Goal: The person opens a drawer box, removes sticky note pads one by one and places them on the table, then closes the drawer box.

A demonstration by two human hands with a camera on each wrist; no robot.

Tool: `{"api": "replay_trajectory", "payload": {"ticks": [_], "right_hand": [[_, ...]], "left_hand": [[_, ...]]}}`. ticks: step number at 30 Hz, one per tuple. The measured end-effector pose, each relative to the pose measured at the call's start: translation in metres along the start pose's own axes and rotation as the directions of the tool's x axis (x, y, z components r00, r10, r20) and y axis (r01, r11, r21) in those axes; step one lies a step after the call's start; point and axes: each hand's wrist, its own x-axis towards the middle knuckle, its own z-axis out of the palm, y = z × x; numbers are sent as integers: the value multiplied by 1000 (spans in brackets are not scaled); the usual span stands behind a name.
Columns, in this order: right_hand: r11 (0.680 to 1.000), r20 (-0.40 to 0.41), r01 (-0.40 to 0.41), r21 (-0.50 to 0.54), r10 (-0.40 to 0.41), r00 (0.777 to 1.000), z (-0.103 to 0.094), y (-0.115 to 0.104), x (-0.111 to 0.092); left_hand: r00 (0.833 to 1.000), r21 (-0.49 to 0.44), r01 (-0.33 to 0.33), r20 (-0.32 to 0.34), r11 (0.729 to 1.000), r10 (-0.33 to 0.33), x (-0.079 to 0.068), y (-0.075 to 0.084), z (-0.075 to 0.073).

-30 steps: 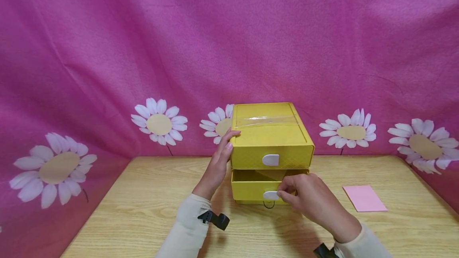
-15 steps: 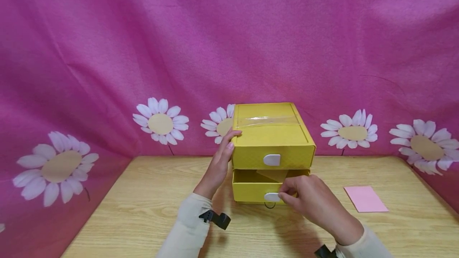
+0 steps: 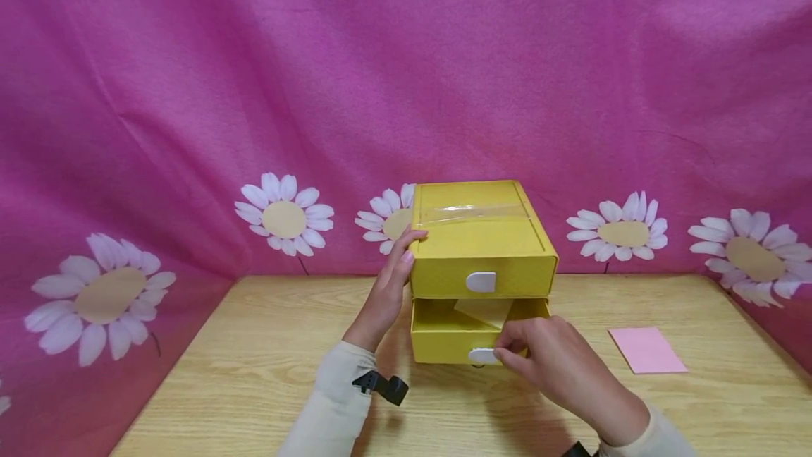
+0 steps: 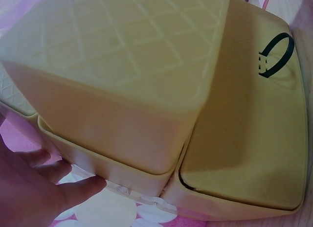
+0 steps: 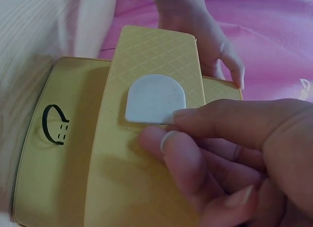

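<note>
A small yellow drawer cabinet (image 3: 476, 238) stands on the table, a strip of clear tape across its top. Its middle drawer (image 3: 438, 348) is pulled out under the closed top drawer (image 3: 526, 277). Inside it lies a pale flat piece, like paper (image 3: 487, 312). My right hand (image 3: 564, 369) pinches the drawer's white tab (image 5: 155, 100) between thumb and fingertips. Against the cabinet's left side rests my left hand (image 3: 383, 298), fingers extended, fingertips at the top edge. Below the middle drawer, the bottom drawer (image 5: 44, 173) is closed and bears a black loop pull (image 4: 281, 56).
A pink square pad (image 3: 648, 350) lies on the wooden table (image 3: 254, 372), right of the cabinet. Behind and at the sides hangs a pink cloth (image 3: 406, 76) with white daisies. Black wrist straps sit on both cream sleeves (image 3: 336, 390).
My right hand has drawn the middle drawer further out toward me, so more of its inside and the pale piece shows. The left hand stays in place on the cabinet.
</note>
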Motion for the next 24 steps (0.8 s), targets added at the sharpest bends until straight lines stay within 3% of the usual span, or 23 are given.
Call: {"api": "replay_trajectory", "payload": {"ticks": [8, 24], "right_hand": [[1000, -16, 24, -9, -24, 1000, 1, -3, -5], [1000, -6, 8, 2, -8, 1000, -1, -8, -8]], "left_hand": [[1000, 6, -9, -10, 1000, 9, 8, -33, -3], [999, 18, -38, -26, 999, 38, 9, -36, -3]]}}
